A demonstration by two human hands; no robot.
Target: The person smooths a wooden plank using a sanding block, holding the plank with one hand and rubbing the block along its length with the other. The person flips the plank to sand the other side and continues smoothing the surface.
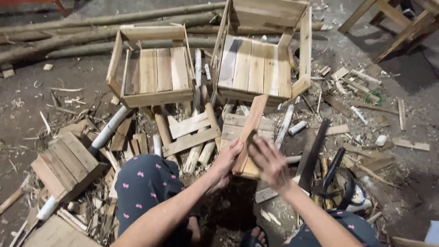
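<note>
A narrow wooden slat (250,126) stands tilted, its lower end resting on a small slatted panel (238,128) on the ground. My left hand (227,161) grips the slat's lower part from the left. On the other side my right hand (269,161) lies against the slat near its bottom, fingers spread and blurred. Both forearms reach in from the bottom edge, over my knees in dark trousers with pink marks.
Two small wooden chairs (153,68) (261,55) lie on their backs ahead. Rough poles (91,34) lie along the far edge. A slatted panel (66,165) sits at left. A long dark blade (313,151) and a black-handled tool (333,169) lie right. Offcuts and shavings cover the ground.
</note>
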